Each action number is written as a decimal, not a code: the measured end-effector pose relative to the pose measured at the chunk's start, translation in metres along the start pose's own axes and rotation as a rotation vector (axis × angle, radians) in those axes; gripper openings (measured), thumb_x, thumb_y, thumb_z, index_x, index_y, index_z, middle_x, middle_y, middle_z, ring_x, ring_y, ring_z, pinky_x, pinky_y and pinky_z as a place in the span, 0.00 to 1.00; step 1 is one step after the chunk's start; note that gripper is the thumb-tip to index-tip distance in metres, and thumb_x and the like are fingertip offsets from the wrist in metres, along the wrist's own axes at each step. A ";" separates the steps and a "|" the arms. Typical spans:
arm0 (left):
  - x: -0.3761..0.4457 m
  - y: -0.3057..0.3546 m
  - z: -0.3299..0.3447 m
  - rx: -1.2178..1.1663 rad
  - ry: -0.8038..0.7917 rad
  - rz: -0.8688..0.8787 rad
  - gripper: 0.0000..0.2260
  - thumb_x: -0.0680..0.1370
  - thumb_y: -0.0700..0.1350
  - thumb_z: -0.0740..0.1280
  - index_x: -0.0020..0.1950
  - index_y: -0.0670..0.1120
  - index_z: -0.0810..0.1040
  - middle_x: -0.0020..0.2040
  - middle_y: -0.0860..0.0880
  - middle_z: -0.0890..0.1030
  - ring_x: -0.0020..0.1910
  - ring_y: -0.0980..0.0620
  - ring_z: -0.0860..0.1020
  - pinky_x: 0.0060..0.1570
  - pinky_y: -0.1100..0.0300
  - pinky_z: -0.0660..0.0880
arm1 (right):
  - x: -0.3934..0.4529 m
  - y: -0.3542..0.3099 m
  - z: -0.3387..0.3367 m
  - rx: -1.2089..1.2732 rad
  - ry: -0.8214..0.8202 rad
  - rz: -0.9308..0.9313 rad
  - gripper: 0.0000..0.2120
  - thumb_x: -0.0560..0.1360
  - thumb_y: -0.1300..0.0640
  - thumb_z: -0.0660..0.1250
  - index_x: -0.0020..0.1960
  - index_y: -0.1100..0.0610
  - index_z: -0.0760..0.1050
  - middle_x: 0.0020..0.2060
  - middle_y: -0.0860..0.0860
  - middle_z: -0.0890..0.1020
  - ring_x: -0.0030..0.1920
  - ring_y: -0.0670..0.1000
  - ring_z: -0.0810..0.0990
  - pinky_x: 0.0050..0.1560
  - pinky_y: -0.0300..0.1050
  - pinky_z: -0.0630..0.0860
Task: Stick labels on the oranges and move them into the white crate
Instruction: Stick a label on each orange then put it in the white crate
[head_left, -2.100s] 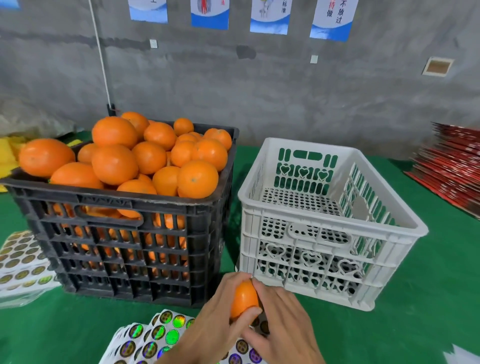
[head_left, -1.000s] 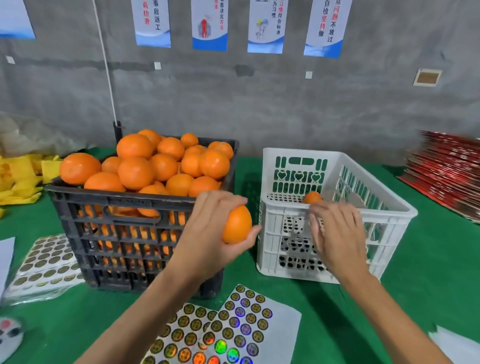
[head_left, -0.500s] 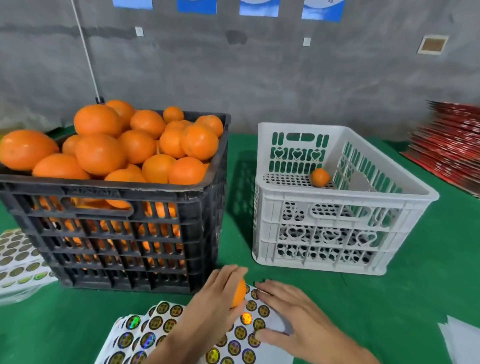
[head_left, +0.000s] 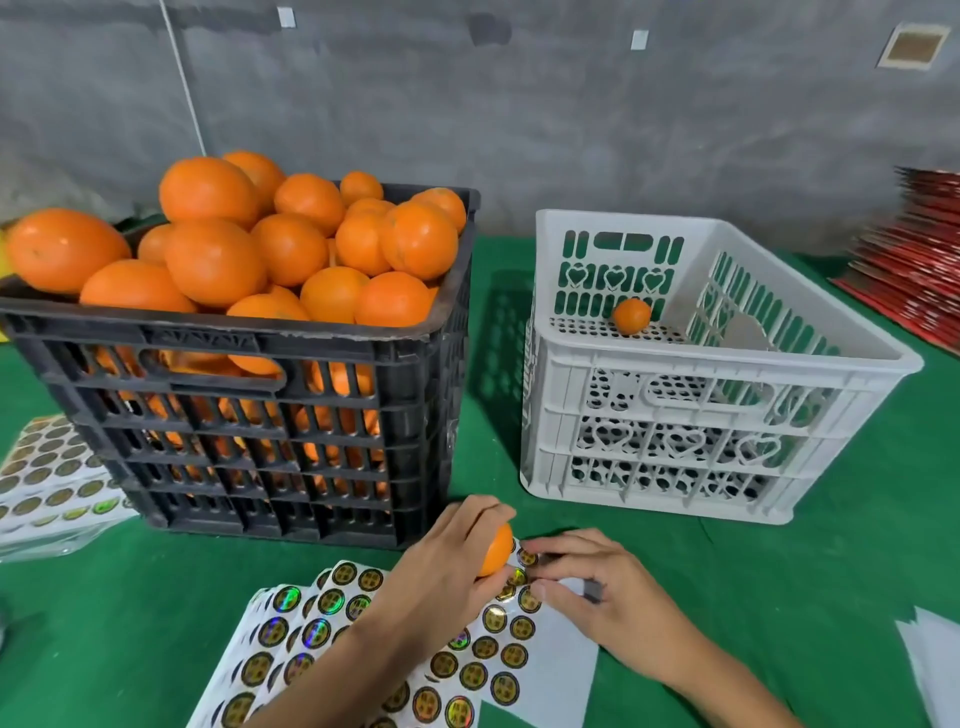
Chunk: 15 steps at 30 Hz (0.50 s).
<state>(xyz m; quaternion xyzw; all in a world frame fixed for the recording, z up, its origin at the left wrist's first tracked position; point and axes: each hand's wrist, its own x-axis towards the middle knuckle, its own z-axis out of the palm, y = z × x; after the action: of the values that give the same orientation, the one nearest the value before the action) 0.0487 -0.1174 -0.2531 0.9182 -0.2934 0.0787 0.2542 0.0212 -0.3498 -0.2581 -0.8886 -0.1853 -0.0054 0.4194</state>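
My left hand (head_left: 447, 566) grips a small orange (head_left: 496, 553) just above the top edge of a label sheet (head_left: 467, 670) with round holographic labels on the green table. My right hand (head_left: 597, 587) lies on the same sheet beside the orange, its curled index finger and thumb pinching a label (head_left: 527, 558) at the sheet's top edge. The black crate (head_left: 260, 332) at the left is heaped with oranges (head_left: 213, 260). The white crate (head_left: 727, 358) at the right holds one orange (head_left: 631, 316) near its far wall.
More label sheets (head_left: 47, 467) lie left of the black crate. A stack of red flat items (head_left: 924, 260) sits at the far right, and white paper (head_left: 935, 665) at the lower right. A grey wall runs behind the table.
An orange has landed in the white crate. My left hand brought a fresh orange down to the label sheet. My right hand came back from the white crate to the sheet.
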 end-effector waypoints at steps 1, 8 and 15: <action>0.000 -0.001 0.000 -0.004 0.002 0.002 0.25 0.83 0.56 0.66 0.77 0.53 0.65 0.73 0.59 0.64 0.71 0.60 0.66 0.66 0.63 0.73 | 0.000 -0.001 0.001 0.049 0.003 0.028 0.06 0.77 0.45 0.72 0.52 0.41 0.86 0.61 0.32 0.80 0.66 0.43 0.73 0.62 0.45 0.76; -0.001 -0.002 0.001 -0.014 -0.022 -0.016 0.26 0.82 0.57 0.68 0.77 0.56 0.64 0.73 0.61 0.63 0.69 0.61 0.67 0.62 0.72 0.64 | 0.005 -0.011 0.003 0.209 0.097 0.229 0.09 0.77 0.56 0.74 0.43 0.42 0.87 0.52 0.34 0.84 0.58 0.37 0.78 0.62 0.41 0.74; 0.001 0.002 0.001 -0.045 0.002 -0.060 0.37 0.80 0.63 0.68 0.83 0.57 0.53 0.77 0.58 0.65 0.72 0.59 0.69 0.66 0.68 0.66 | 0.006 -0.034 0.027 -0.159 0.584 0.045 0.03 0.77 0.46 0.70 0.47 0.40 0.83 0.46 0.35 0.80 0.54 0.41 0.75 0.59 0.33 0.64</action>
<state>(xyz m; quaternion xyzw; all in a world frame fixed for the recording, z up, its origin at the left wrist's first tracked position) 0.0481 -0.1196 -0.2534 0.9206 -0.2671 0.0655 0.2773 0.0120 -0.3080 -0.2492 -0.8835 -0.0362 -0.2658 0.3839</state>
